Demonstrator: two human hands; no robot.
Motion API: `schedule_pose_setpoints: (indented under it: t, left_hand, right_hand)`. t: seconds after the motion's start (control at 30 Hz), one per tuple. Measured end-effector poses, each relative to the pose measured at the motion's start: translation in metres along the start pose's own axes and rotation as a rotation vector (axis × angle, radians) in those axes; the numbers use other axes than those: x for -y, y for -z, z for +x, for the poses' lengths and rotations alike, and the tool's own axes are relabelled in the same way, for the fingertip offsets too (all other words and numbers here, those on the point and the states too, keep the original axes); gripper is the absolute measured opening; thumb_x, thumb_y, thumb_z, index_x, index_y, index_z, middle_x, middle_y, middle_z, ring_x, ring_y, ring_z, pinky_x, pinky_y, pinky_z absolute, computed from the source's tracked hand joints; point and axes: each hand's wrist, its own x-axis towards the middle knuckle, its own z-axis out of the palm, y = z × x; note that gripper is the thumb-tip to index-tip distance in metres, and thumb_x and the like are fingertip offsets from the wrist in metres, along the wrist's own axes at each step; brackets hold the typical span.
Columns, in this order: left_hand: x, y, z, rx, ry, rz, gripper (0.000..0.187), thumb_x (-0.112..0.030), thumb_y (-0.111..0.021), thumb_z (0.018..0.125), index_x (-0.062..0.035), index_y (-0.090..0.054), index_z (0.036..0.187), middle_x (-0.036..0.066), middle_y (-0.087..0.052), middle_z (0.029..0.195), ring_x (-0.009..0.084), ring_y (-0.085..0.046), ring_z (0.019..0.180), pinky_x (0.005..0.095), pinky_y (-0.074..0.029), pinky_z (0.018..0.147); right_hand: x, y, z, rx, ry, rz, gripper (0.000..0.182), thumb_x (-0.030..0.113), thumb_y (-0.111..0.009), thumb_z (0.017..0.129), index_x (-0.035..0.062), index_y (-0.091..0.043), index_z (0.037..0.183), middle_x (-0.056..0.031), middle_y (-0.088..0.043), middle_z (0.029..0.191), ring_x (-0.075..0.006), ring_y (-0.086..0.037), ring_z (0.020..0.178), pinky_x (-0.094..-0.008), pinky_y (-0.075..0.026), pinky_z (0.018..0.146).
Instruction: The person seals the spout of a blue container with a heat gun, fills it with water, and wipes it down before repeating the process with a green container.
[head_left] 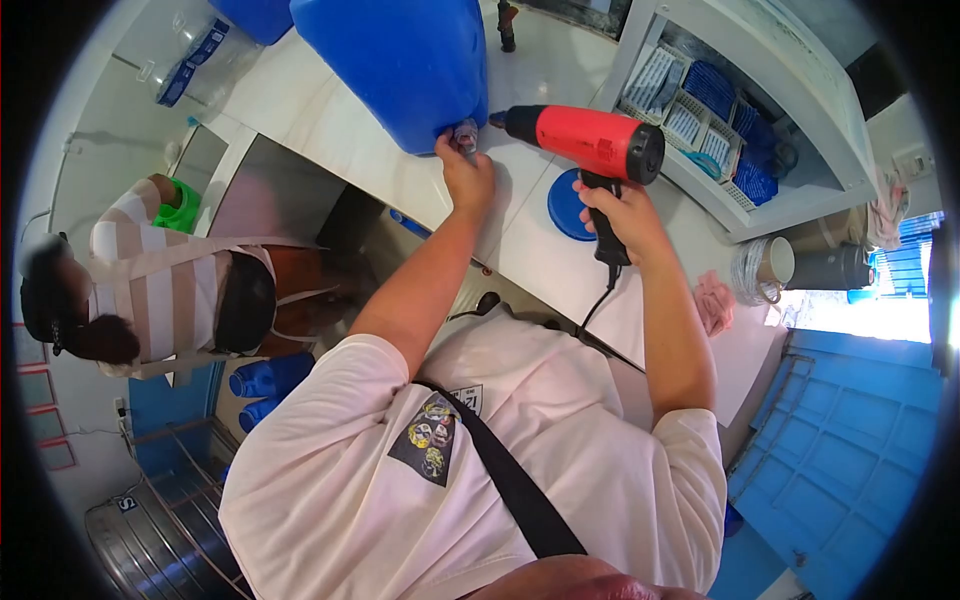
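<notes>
My right hand (pixel 627 218) is wrapped round the black handle of a red and black heat gun (pixel 590 138). The gun's nozzle points left, close to the lower corner of a large blue water jug (pixel 395 65) on the counter. At that corner, the fingers of my left hand (pixel 468 178) close round a small spout covered in clear plastic (pixel 466 134). Fingers partly hide the spout, so its exact shape does not show. Below the gun lies a round blue lid (pixel 572 205), near my right wrist. A black cord hangs from the gun's handle.
A white cabinet (pixel 745 215) on the right holds baskets of blue-and-white packets (pixel 711 90). Beside it are a pink cloth (pixel 714 303) and a roll of string (pixel 750 268). Clear bottles (pixel 215 60) stand at upper left. Another person (pixel 165 270) is to the left, near a green container (pixel 178 207).
</notes>
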Motion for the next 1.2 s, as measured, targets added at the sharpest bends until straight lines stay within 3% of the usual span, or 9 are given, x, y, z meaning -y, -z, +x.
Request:
schedule_pose_setpoints:
  t: [0.17,0.6,0.67,0.7,0.77,0.9,1.0,1.1,1.2]
  left_hand:
    - [0.003,0.002,0.003,0.08,0.063,-0.197,0.055,0.012,-0.047,0.08,0.0025,-0.026,0.13,0.026,-0.047,0.132,0.0339,-0.05,0.134,0.037,-0.035,0.113]
    - [0.009,0.007,0.007,0.108,0.045,-0.15,0.045,0.013,-0.045,0.081,0.0001,-0.026,0.12,0.021,-0.047,0.125,0.0293,-0.055,0.127,0.0332,-0.04,0.106]
    - [0.0,0.005,0.013,0.011,0.398,-0.336,0.042,0.014,-0.043,0.082,0.0012,-0.029,0.119,0.017,-0.052,0.119,0.0252,-0.06,0.108,0.0317,-0.045,0.098]
    - [-0.004,0.007,0.017,0.013,0.393,-0.337,0.042,0.014,-0.043,0.082,0.0012,-0.029,0.119,0.017,-0.052,0.119,0.0252,-0.06,0.108,0.0317,-0.045,0.098]
    - [-0.008,0.014,0.029,-0.079,0.685,-1.038,0.035,0.012,-0.044,0.086,0.0018,-0.037,0.118,0.015,-0.056,0.109,0.0201,-0.057,0.098,0.0317,-0.044,0.085]
    - [0.017,0.021,0.041,0.006,0.942,-1.268,0.033,0.011,-0.045,0.085,0.0021,-0.041,0.116,0.012,-0.057,0.106,0.0182,-0.057,0.098,0.0326,-0.044,0.083]
    - [-0.002,0.035,0.026,0.055,0.892,-1.26,0.032,0.006,-0.047,0.089,0.0006,-0.041,0.12,0.011,-0.057,0.111,0.0177,-0.057,0.098,0.0339,-0.045,0.084]
    - [-0.03,0.045,0.013,0.089,0.937,-0.879,0.024,0.003,-0.05,0.091,-0.0045,-0.047,0.114,0.01,-0.052,0.122,0.0232,-0.058,0.103,0.0364,-0.045,0.093]
    - [-0.045,0.05,-0.002,0.303,0.663,-0.648,0.032,-0.007,-0.059,0.094,-0.0057,-0.044,0.123,0.012,-0.052,0.134,0.0225,-0.057,0.114,0.0356,-0.045,0.096]
  right_hand:
    - [-0.008,0.008,-0.012,0.052,-0.065,0.038,0.041,0.01,-0.067,0.084,0.0005,-0.06,0.123,-0.0095,-0.068,0.107,-0.0151,-0.064,0.074,-0.0301,-0.055,0.063]
    - [-0.028,-0.005,-0.014,0.033,-0.097,0.143,0.041,0.012,-0.066,0.086,0.0005,-0.059,0.125,-0.0102,-0.068,0.109,-0.0154,-0.063,0.073,-0.0308,-0.055,0.064]
    - [-0.026,-0.011,-0.01,0.006,-0.086,0.172,0.041,0.011,-0.065,0.086,0.0003,-0.059,0.126,-0.0101,-0.068,0.11,-0.0156,-0.063,0.073,-0.0312,-0.056,0.064]
    - [-0.026,-0.012,-0.009,0.005,-0.082,0.174,0.041,0.011,-0.065,0.086,0.0003,-0.059,0.126,-0.0101,-0.068,0.11,-0.0156,-0.063,0.073,-0.0312,-0.056,0.064]
    - [-0.025,-0.015,-0.007,0.011,-0.091,0.203,0.042,0.011,-0.065,0.087,0.0004,-0.059,0.126,-0.01,-0.068,0.11,-0.0158,-0.063,0.073,-0.0315,-0.056,0.064]
    - [-0.021,-0.016,-0.009,0.007,-0.089,0.187,0.044,0.009,-0.063,0.087,0.0004,-0.058,0.129,-0.01,-0.068,0.113,-0.0163,-0.064,0.073,-0.0319,-0.056,0.065]
    - [-0.007,-0.012,-0.032,-0.018,0.025,0.292,0.05,0.016,-0.066,0.086,-0.0023,-0.055,0.131,-0.0161,-0.066,0.121,-0.0172,-0.065,0.073,-0.0309,-0.056,0.063]
    - [0.039,0.013,-0.07,0.064,0.382,0.368,0.064,0.016,-0.069,0.081,-0.0051,-0.05,0.138,-0.0244,-0.063,0.129,-0.0212,-0.069,0.077,-0.0341,-0.057,0.064]
    - [0.102,0.037,-0.092,-0.145,0.661,0.132,0.077,0.03,-0.073,0.076,-0.0085,-0.048,0.138,-0.0308,-0.061,0.13,-0.0206,-0.067,0.07,-0.0296,-0.056,0.063]
